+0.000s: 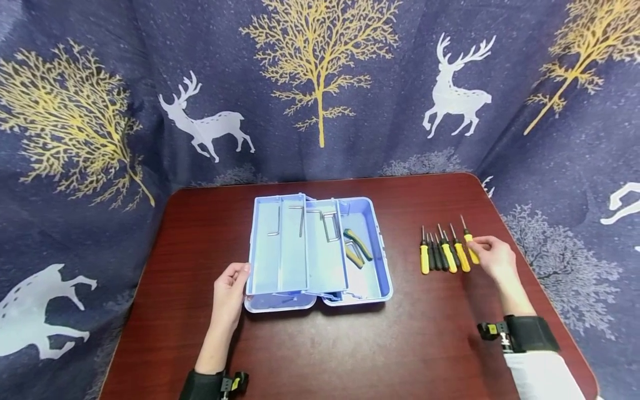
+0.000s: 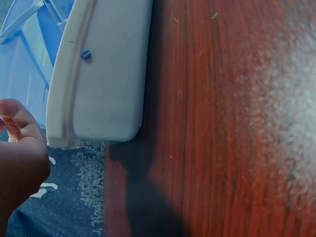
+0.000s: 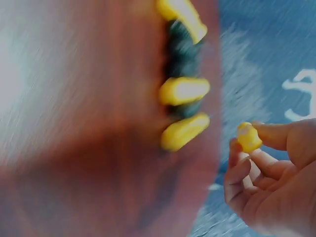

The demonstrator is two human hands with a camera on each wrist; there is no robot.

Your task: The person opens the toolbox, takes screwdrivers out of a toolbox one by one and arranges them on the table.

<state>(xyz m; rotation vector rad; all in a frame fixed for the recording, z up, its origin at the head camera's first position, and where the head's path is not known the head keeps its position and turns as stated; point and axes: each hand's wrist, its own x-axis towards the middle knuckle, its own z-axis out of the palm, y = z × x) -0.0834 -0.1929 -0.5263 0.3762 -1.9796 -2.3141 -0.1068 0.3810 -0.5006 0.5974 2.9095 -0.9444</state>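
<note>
1 yellow-handled screwdriver (image 3: 249, 137) might've twisted loose if the right hand (image 1: 495, 257) slackened its pinch, bumping the screwdriver row (image 1: 448, 258) left of its fingers. Thumb and fingertips pinched the handle, nearly together, shaft beyond them; left hand (image 1: 229, 290) pinched the toolbox tray (image 1: 265, 261), just right of its fingers.

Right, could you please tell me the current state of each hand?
Left hand: closed, holding the blue tray at its edge.
Right hand: closed, holding a yellow-handled screwdriver.
</note>
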